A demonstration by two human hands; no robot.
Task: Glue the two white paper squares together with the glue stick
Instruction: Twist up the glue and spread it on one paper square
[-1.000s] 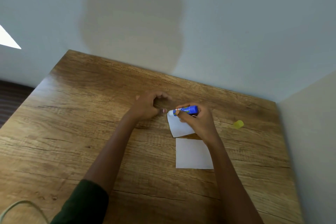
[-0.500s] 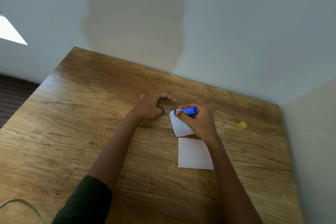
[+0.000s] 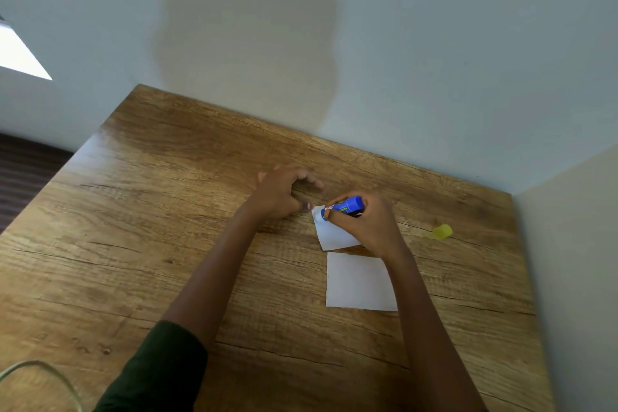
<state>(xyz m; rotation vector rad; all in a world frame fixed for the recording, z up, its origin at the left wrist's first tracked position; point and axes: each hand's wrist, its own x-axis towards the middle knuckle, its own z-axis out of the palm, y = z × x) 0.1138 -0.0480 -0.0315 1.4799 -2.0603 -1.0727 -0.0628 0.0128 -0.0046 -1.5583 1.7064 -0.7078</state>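
Note:
Two white paper squares lie on the wooden table [image 3: 167, 244]. The far paper square [image 3: 329, 236] is partly under my right hand [image 3: 368, 224], which grips a blue glue stick [image 3: 344, 205] lying almost flat. The stick's white tip touches that square near its far left corner. The near paper square [image 3: 359, 283] lies bare just below it, a narrow gap apart. My left hand [image 3: 279, 194] rests arched on the table left of the far square, holding nothing, with one fingertip down right by the square's corner.
A yellow glue cap [image 3: 442, 231] lies on the table to the right of my right hand. Walls close off the table at the back and the right side. A pale cord [image 3: 43, 375] loops at the near left corner.
The glue stick's tip has slid a little from the far square's corner edge onto the paper. My left hand has stayed by the corner. The view has shifted slightly.

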